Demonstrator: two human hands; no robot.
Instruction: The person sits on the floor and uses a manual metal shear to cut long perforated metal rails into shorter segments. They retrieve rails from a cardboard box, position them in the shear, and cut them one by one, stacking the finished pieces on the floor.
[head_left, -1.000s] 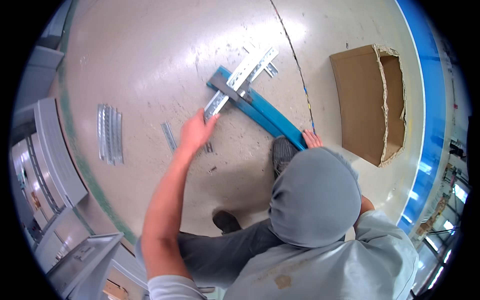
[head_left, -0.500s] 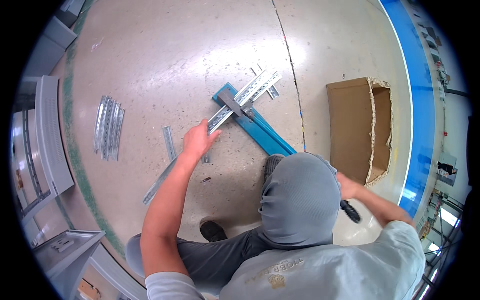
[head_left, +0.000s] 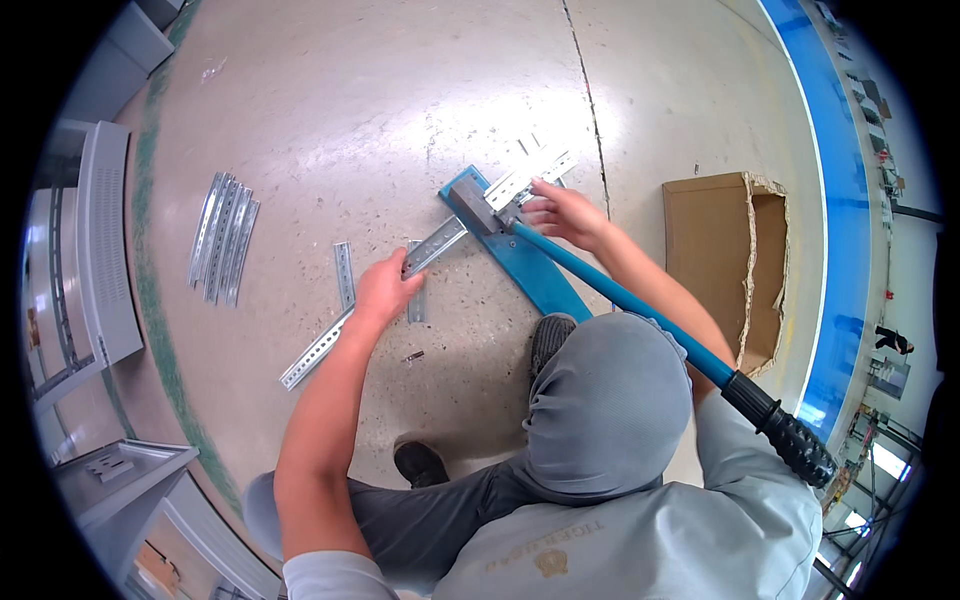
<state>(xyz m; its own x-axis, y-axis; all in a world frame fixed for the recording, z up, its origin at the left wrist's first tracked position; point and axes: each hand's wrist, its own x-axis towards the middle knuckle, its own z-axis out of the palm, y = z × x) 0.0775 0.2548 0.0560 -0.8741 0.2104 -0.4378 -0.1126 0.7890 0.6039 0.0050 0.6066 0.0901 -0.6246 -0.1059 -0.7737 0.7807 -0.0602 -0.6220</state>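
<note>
A long slotted metal rail point(head_left: 322, 347) lies slantwise on the floor and passes through the grey head point(head_left: 474, 206) of a blue lever cutter point(head_left: 535, 278). My left hand point(head_left: 385, 288) grips the rail just short of the cutter. On the far side of the head, my right hand point(head_left: 560, 212) pinches the rail's outgoing end point(head_left: 540, 166). The cutter's blue handle point(head_left: 640, 305) rises toward me and ends in a black grip point(head_left: 785, 442) by my right shoulder. My hood hides part of my right arm.
A bundle of rails point(head_left: 222, 238) lies to the left, and short cut pieces point(head_left: 343, 272) lie near my left hand. An open cardboard box point(head_left: 720, 270) stands at the right before a blue floor stripe point(head_left: 838, 200). Grey cabinets point(head_left: 100, 250) line the left edge.
My right hand has left the handle's black grip and reached forward to the rail at the cutter head. The handle now stands raised. My left hand has slid back along the rail.
</note>
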